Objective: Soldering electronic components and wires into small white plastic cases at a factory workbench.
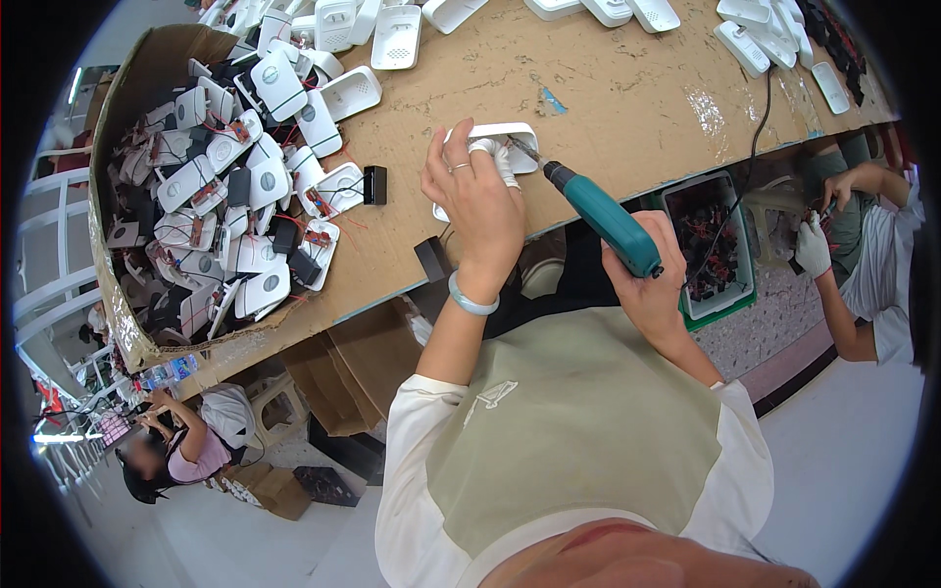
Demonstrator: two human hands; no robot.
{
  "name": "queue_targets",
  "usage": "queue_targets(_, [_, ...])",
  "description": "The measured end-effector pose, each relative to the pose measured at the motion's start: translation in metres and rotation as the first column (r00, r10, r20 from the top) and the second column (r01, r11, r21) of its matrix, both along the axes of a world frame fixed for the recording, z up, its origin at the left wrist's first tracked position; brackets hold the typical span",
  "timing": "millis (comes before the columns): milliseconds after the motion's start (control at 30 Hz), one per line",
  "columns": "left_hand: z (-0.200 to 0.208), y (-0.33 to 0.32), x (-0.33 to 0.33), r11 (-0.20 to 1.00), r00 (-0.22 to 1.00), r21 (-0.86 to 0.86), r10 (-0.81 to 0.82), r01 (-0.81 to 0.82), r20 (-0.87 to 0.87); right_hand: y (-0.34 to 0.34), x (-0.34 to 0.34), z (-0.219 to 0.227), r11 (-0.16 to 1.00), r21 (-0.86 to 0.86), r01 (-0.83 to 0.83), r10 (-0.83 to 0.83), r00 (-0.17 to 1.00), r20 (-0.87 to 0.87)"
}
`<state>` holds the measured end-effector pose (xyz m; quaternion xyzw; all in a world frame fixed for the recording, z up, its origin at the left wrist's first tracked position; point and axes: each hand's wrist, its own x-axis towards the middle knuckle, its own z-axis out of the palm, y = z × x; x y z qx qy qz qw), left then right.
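My left hand (477,204), with white wrapping on some fingers and a pale bangle at the wrist, steadies a white plastic housing (516,129) near the table's front edge. Its fingers are bent over the housing and hide much of the inside. A teal electric screwdriver (610,225) is gripped in my right hand (649,284). The screwdriver's bit slants left into the open housing; a screw at its tip cannot be made out. Just below my left hand, a small black block (431,259) hangs at the table edge, apparently on a wire.
A cardboard box (116,294) at the left overflows with white housings, circuit boards and wires. More white shells (397,37) lie along the far side of the table (627,108). A bin (720,250) of dark parts stands below at right. Two co-workers sit nearby. A black cable (755,147) crosses the tabletop.
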<state>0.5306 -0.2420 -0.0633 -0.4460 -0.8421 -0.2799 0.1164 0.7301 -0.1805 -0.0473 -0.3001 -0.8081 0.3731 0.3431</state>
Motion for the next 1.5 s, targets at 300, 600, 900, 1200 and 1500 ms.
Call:
queue_targets(300, [0.003, 0.001, 0.000, 0.999, 0.999, -0.020, 0.030, -0.031, -0.031, 0.002, 0.000, 0.004, 0.999, -0.024, -0.021, 0.021, 1.000, 0.001])
queue_targets(600, [0.004, 0.003, 0.001, 0.999, 0.998, -0.024, 0.039, -0.040, -0.040, 0.002, -0.002, 0.008, 0.999, -0.004, -0.033, 0.033, 0.999, -0.003])
queue_targets(900, [0.000, 0.001, 0.002, 0.999, 0.999, -0.020, 0.034, -0.035, -0.035, -0.002, 0.005, 0.009, 0.999, 0.042, -0.007, 0.007, 1.000, -0.007])
queue_targets(1200, [-0.001, 0.003, -0.002, 0.999, 0.999, -0.037, 0.037, -0.039, -0.038, -0.003, 0.019, 0.013, 0.997, -0.038, 0.061, -0.064, 0.994, -0.084])
queue_targets(1500, [0.008, 0.007, 0.003, 1.000, 0.999, 0.001, -0.008, 0.008, 0.040, 0.000, 0.032, 0.028, 0.989, -0.077, 0.127, -0.135, 0.984, -0.118])
